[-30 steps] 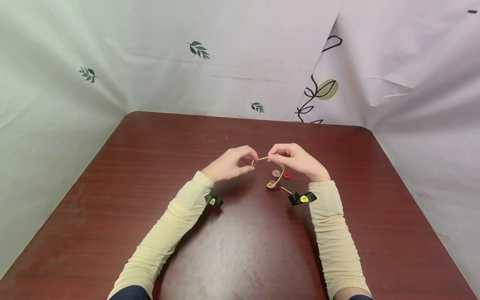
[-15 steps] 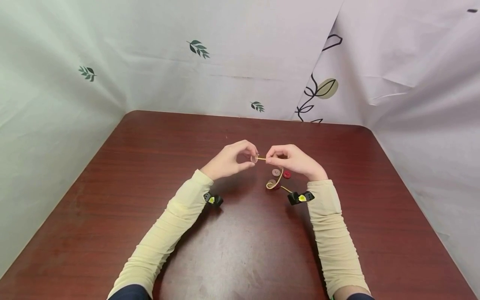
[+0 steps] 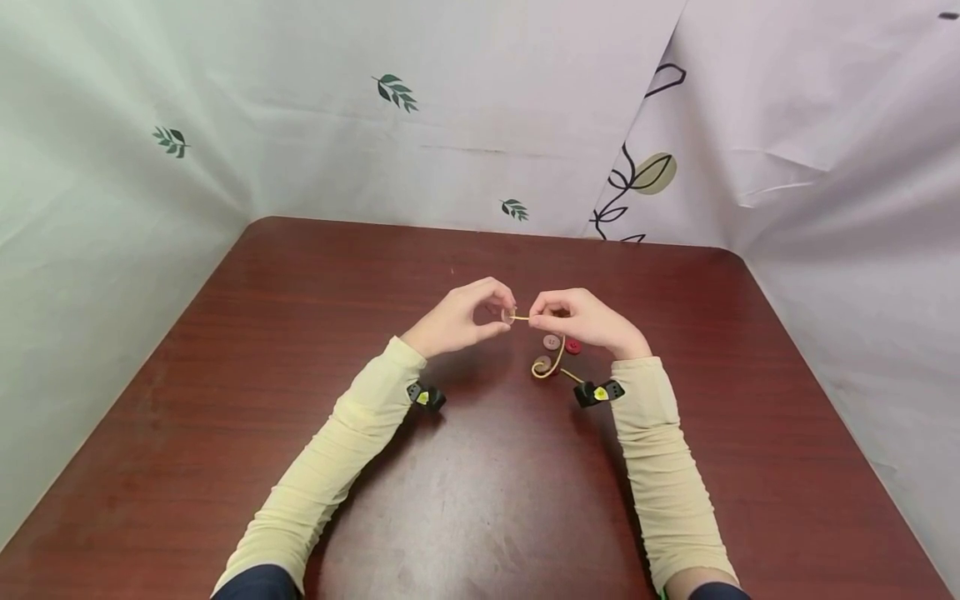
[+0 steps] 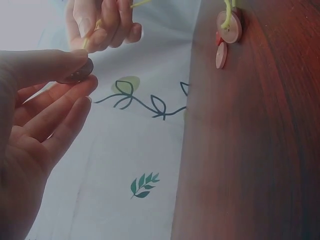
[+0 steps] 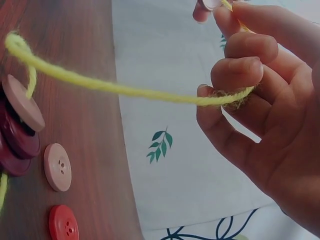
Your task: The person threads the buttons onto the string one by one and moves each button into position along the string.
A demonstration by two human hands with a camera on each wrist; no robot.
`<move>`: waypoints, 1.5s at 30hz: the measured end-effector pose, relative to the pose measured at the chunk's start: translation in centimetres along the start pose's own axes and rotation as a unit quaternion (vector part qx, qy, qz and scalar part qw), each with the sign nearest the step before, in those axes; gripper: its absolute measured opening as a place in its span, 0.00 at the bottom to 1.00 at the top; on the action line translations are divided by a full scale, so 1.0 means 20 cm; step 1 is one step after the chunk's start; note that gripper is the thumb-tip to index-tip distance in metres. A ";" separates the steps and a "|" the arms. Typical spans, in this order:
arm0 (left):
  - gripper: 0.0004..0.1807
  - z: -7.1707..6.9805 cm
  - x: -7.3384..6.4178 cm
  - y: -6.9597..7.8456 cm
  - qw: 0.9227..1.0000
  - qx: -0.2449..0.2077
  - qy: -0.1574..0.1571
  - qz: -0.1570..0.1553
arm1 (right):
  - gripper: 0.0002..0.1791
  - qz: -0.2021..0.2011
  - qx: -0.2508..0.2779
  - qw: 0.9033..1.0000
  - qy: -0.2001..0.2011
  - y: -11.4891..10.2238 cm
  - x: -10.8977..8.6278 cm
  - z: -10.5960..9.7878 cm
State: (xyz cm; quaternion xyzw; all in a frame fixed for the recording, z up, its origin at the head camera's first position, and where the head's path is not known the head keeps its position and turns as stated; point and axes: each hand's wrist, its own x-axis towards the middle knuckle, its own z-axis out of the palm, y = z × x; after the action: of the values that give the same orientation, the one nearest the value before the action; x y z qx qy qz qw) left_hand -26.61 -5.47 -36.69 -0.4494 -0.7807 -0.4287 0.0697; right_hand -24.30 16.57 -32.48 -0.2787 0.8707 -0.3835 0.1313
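Observation:
Above the table, my left hand (image 3: pixel 456 323) pinches a round button (image 4: pixel 81 73) by its rim between thumb and fingers. Facing it, my right hand (image 3: pixel 588 318) pinches a yellow yarn (image 5: pixel 125 91) close to its end. A short stretch of yarn runs from the right fingertips to the button's face; whether it passes through a hole I cannot tell. From the right hand the yarn's rest droops to the table, through a pink button (image 5: pixel 24 104) stacked against dark maroon buttons (image 5: pixel 20 134). Beside that stack lie a loose pink button (image 5: pixel 58 167) and a red button (image 5: pixel 64 223).
The brown wooden table (image 3: pixel 420 500) has rounded far corners. White cloth (image 3: pixel 465 125) with leaf prints hangs behind it and along both sides. A black wrist camera (image 3: pixel 427 397) sits on the left sleeve, another camera (image 3: pixel 598 393) on the right.
My left hand has risen slightly and turned the button's face toward the right hand. The right hand has shifted a little left, bringing the yarn end up to the button.

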 end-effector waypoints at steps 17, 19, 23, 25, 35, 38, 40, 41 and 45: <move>0.15 0.02 0.00 -0.01 0.999 0.036 -0.014 -0.003 | 0.06 -0.006 0.000 1.000 -0.002 0.13 0.07 0.04; 0.15 0.02 0.00 -0.01 0.999 0.045 -0.020 -0.005 | 0.08 -0.004 0.011 1.000 -0.009 0.14 0.08 0.05; 0.15 0.03 0.00 -0.01 0.998 0.051 -0.023 -0.008 | 0.11 -0.002 0.023 1.000 -0.018 0.15 0.09 0.06; 0.15 0.03 0.00 -0.01 0.999 0.049 -0.021 -0.008 | 0.11 -0.001 0.024 1.000 -0.020 0.15 0.09 0.06; 0.18 0.03 0.00 -0.01 0.999 0.036 -0.011 -0.006 | 0.08 0.017 0.025 0.999 -0.025 0.06 0.07 0.06; 0.18 0.03 0.00 -0.01 0.999 0.039 -0.011 -0.011 | 0.07 0.017 0.023 0.999 -0.030 0.00 0.05 0.06; 0.19 0.02 0.00 0.00 0.999 0.043 -0.010 -0.013 | 0.07 0.016 0.018 0.999 -0.032 -0.02 0.04 0.06; 0.19 0.02 0.00 0.00 0.999 0.045 -0.009 -0.014 | 0.06 0.017 0.017 0.999 -0.033 -0.03 0.04 0.06; 0.19 0.02 0.00 -0.01 0.998 0.058 -0.005 -0.013 | 0.06 0.016 0.014 0.999 -0.037 -0.05 0.04 0.05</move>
State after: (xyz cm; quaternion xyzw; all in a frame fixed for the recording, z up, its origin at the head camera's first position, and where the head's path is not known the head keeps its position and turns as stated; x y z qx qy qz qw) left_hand -26.59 -5.27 -37.00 -0.4368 -0.8100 -0.3816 0.0865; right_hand -24.03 14.88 -32.44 -0.2768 0.8641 -0.3827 0.1737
